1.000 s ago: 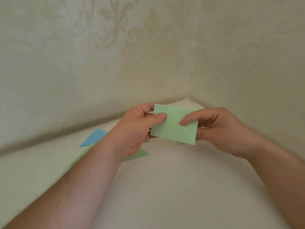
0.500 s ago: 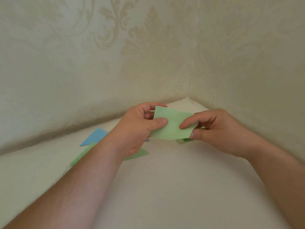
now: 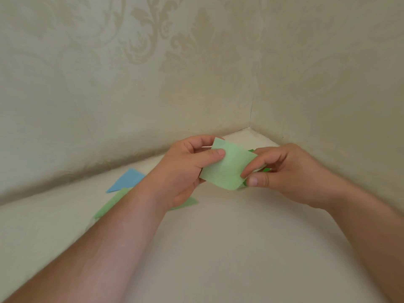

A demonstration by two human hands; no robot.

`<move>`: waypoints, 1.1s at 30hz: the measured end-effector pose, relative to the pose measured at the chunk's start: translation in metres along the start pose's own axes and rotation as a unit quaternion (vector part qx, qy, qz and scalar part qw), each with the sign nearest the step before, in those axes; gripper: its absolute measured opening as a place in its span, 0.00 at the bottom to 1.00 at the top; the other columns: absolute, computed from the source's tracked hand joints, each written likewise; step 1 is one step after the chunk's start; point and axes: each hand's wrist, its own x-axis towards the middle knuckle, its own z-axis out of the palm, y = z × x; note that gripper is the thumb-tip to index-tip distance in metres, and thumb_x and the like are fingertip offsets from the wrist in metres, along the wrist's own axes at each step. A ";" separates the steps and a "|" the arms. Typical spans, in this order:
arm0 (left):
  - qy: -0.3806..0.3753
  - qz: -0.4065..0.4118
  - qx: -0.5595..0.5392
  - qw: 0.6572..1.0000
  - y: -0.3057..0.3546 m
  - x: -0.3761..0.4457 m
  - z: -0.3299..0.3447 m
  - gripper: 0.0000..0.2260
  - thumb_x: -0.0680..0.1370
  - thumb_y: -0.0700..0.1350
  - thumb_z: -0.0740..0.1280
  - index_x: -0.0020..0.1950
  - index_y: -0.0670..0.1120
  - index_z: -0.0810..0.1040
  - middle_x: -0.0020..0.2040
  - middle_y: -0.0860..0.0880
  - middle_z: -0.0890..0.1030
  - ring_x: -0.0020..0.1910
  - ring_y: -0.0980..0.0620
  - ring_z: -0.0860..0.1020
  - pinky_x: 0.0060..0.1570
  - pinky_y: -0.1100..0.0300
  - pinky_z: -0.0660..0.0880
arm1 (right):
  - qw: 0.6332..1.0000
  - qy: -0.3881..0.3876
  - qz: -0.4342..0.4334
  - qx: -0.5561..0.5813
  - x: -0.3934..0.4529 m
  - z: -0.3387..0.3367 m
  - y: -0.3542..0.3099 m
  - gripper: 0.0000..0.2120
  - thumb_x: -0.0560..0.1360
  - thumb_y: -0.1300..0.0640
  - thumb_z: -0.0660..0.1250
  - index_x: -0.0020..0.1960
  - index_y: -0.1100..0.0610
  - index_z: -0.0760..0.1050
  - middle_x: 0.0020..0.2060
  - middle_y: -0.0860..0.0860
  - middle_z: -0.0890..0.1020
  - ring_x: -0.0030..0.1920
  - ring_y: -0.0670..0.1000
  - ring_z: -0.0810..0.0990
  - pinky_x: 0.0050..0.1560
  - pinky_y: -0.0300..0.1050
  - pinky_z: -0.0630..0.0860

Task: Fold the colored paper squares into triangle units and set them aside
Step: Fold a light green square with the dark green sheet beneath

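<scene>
A light green paper piece (image 3: 227, 167) is held in the air above the cream surface, between both hands. My left hand (image 3: 185, 169) pinches its left edge, thumb on the front. My right hand (image 3: 284, 171) grips the right edge, and that side curls over under the forefinger and thumb. A blue paper (image 3: 127, 180) lies flat on the surface behind my left forearm. A light green paper (image 3: 113, 203) lies beside it, partly hidden by the forearm. Darker green paper (image 3: 265, 170) peeks out behind my right fingers.
The cream surface (image 3: 218, 248) ends in a corner where two patterned walls (image 3: 196, 73) meet, just behind the hands. My forearms cross the lower left and right of the view.
The green piece has been bent: its right side has curled over under my right fingers, so it looks narrower. Both hands have stayed in about the same place.
</scene>
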 end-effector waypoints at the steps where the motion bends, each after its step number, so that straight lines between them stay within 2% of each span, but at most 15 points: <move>1: -0.008 -0.003 -0.001 1.000 0.000 -0.001 0.001 0.10 0.80 0.36 0.69 0.61 0.41 0.82 0.47 0.45 0.86 0.42 0.49 0.83 0.40 0.59 0.79 | 1.000 0.007 -0.003 0.001 0.001 0.000 0.001 0.20 0.64 0.39 0.81 0.45 0.54 0.87 0.48 0.56 0.86 0.50 0.60 0.85 0.55 0.53 0.81; 4: -0.020 0.000 -0.003 1.000 -0.002 -0.001 0.002 0.08 0.80 0.34 0.68 0.57 0.43 0.83 0.46 0.45 0.86 0.42 0.48 0.83 0.44 0.55 0.81 | 1.000 0.030 0.002 0.005 0.003 0.002 0.001 0.23 0.62 0.37 0.81 0.42 0.56 0.86 0.45 0.59 0.85 0.45 0.57 0.84 0.52 0.54 0.81; 6: -0.017 0.003 0.000 1.000 -0.001 -0.001 0.002 0.08 0.80 0.34 0.68 0.57 0.43 0.82 0.46 0.45 0.86 0.42 0.48 0.84 0.43 0.55 0.81 | 0.999 0.030 0.005 0.025 0.003 0.001 0.000 0.23 0.62 0.36 0.82 0.41 0.56 0.85 0.43 0.57 0.85 0.45 0.55 0.84 0.51 0.54 0.82; 9: 0.009 0.007 -0.008 1.000 0.000 0.000 0.002 0.09 0.80 0.35 0.68 0.58 0.45 0.82 0.46 0.46 0.86 0.41 0.50 0.83 0.38 0.58 0.79 | 0.999 0.017 0.007 0.032 -0.001 0.000 -0.008 0.28 0.62 0.30 0.78 0.43 0.55 0.86 0.42 0.50 0.86 0.44 0.49 0.84 0.47 0.40 0.79; 10: 0.017 0.010 -0.015 1.000 0.000 0.001 0.002 0.09 0.80 0.35 0.69 0.58 0.46 0.82 0.47 0.46 0.86 0.42 0.50 0.83 0.40 0.58 0.79 | 0.999 0.018 0.017 0.031 -0.002 0.001 -0.011 0.28 0.63 0.29 0.77 0.44 0.55 0.87 0.43 0.50 0.87 0.45 0.48 0.85 0.47 0.39 0.78; 11: 0.022 0.015 -0.022 0.999 -0.001 0.002 0.001 0.10 0.80 0.36 0.69 0.59 0.47 0.82 0.48 0.46 0.87 0.43 0.50 0.84 0.42 0.56 0.80 | 0.999 0.015 0.028 0.027 -0.003 0.001 -0.011 0.24 0.65 0.33 0.78 0.44 0.55 0.87 0.43 0.51 0.87 0.46 0.48 0.85 0.48 0.40 0.79; 14: 0.022 0.041 -0.034 0.998 -0.002 0.004 0.002 0.14 0.78 0.39 0.71 0.64 0.48 0.79 0.49 0.45 0.87 0.46 0.50 0.84 0.53 0.51 0.81 | 0.999 0.024 0.045 -0.017 -0.001 0.008 -0.012 0.04 0.70 0.56 0.80 0.43 0.54 0.87 0.42 0.52 0.87 0.44 0.49 0.83 0.50 0.47 0.79; 15: 0.013 0.049 -0.045 0.998 -0.002 0.003 0.002 0.17 0.77 0.40 0.72 0.66 0.47 0.78 0.49 0.44 0.87 0.48 0.49 0.85 0.55 0.50 0.81 | 0.998 0.047 0.044 -0.027 0.001 0.010 -0.009 0.05 0.70 0.61 0.79 0.42 0.53 0.87 0.41 0.51 0.87 0.43 0.49 0.83 0.49 0.48 0.80; 18: -0.029 0.059 -0.063 0.996 -0.003 0.001 0.006 0.24 0.73 0.36 0.74 0.69 0.44 0.76 0.57 0.36 0.84 0.55 0.44 0.84 0.58 0.49 0.82 | 0.993 0.117 0.026 0.020 0.003 0.010 -0.009 0.05 0.67 0.62 0.78 0.41 0.53 0.86 0.38 0.52 0.86 0.40 0.50 0.84 0.45 0.48 0.83; 21: -0.020 0.058 -0.032 0.998 -0.006 0.001 0.007 0.19 0.78 0.30 0.69 0.67 0.43 0.77 0.59 0.38 0.84 0.57 0.42 0.84 0.59 0.48 0.82 | 0.993 0.095 0.013 0.069 0.001 0.008 -0.009 0.05 0.65 0.61 0.76 0.41 0.54 0.86 0.39 0.53 0.86 0.41 0.52 0.85 0.44 0.45 0.83; 23: -0.001 0.054 -0.027 0.998 -0.006 0.002 0.006 0.18 0.80 0.30 0.67 0.67 0.44 0.77 0.58 0.38 0.85 0.56 0.43 0.84 0.58 0.49 0.82 | 0.994 0.067 0.013 0.086 0.000 0.010 -0.011 0.05 0.66 0.62 0.76 0.41 0.54 0.86 0.41 0.54 0.86 0.43 0.52 0.85 0.44 0.44 0.82; 25: 0.020 0.053 -0.013 0.998 -0.006 0.003 0.003 0.21 0.80 0.31 0.67 0.69 0.50 0.76 0.54 0.41 0.86 0.51 0.47 0.85 0.53 0.51 0.82 | 0.991 0.077 0.010 0.113 0.001 0.010 -0.013 0.07 0.70 0.63 0.78 0.43 0.51 0.86 0.42 0.52 0.85 0.43 0.50 0.83 0.43 0.43 0.80; 27: 0.043 0.043 0.009 0.998 -0.005 0.003 0.003 0.21 0.80 0.34 0.68 0.68 0.55 0.74 0.50 0.45 0.87 0.45 0.48 0.84 0.48 0.50 0.79 | 0.981 0.113 0.017 0.154 0.003 0.006 -0.016 0.08 0.76 0.63 0.71 0.49 0.51 0.82 0.45 0.52 0.84 0.43 0.53 0.81 0.44 0.46 0.78; 30: 0.063 0.030 0.011 0.998 -0.002 0.002 0.004 0.09 0.80 0.38 0.69 0.57 0.51 0.79 0.43 0.50 0.86 0.37 0.51 0.81 0.44 0.51 0.72 | 0.973 0.143 0.045 0.178 0.004 0.000 -0.017 0.20 0.79 0.72 0.59 0.59 0.51 0.79 0.45 0.52 0.84 0.39 0.55 0.80 0.45 0.50 0.77; 33: 0.034 0.030 0.011 0.999 -0.001 0.000 0.005 0.05 0.81 0.40 0.69 0.49 0.49 0.81 0.39 0.50 0.84 0.33 0.53 0.79 0.34 0.61 0.72 | 0.987 0.099 0.035 0.123 0.003 0.004 -0.013 0.29 0.78 0.77 0.60 0.64 0.47 0.78 0.47 0.54 0.84 0.41 0.56 0.80 0.47 0.52 0.79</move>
